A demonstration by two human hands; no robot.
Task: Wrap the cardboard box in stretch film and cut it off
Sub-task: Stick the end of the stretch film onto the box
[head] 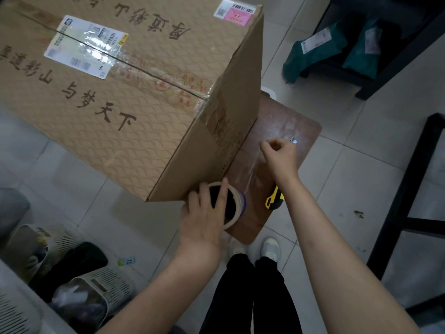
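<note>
A large cardboard box [134, 88] with printed characters and shipping labels stands on a small brown table [289, 121]. My left hand [204, 218] grips the stretch film roll [234, 206] at the box's near corner, fingers over its open core. My right hand [280, 154] pinches the clear film's loose end [252, 169] and holds it stretched out from the roll, beside the box's right face. A yellow and black utility knife [274, 197] lies on the table under my right forearm.
Slatted baskets [101, 285] with bags sit on the tiled floor at lower left. A dark shelf [375, 75] holding green parcels [313, 54] is at upper right. A black frame [409, 189] stands to the right. My feet [269, 249] are at the table's near edge.
</note>
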